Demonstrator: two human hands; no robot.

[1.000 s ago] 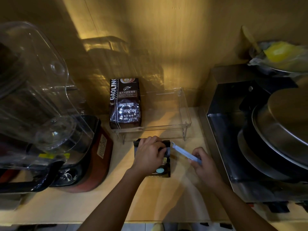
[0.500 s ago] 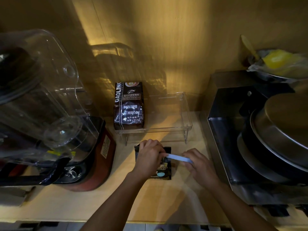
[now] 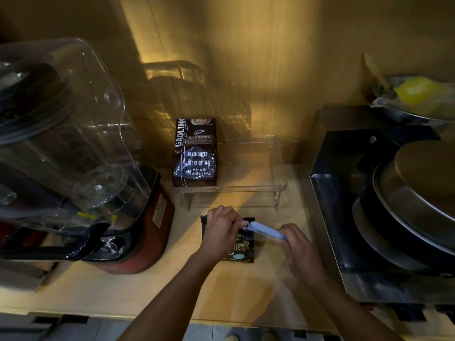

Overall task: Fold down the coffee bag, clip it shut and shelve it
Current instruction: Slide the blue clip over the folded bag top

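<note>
A small black coffee bag [image 3: 240,252] lies flat on the wooden counter [image 3: 221,291], its top edge towards the wall. My left hand [image 3: 221,232] presses on its upper part and covers most of it. A long pale-blue clip [image 3: 264,230] slants across the bag's top right corner. My right hand [image 3: 299,247] holds the clip's outer end, and my left fingers pinch its inner end. A clear acrylic shelf riser [image 3: 258,168] stands just behind, with a larger dark coffee bag [image 3: 195,153] upright on its left side.
A blender with a clear jug and red base [image 3: 81,168] fills the left. A steel appliance with stacked metal pans [image 3: 406,205] stands on the right. A bowl with something yellow under film [image 3: 418,97] sits at the far right. The wall closes the back.
The clip has swung down closer to the bag's top edge, and my right hand has moved left towards the bag. My left hand stays on the bag.
</note>
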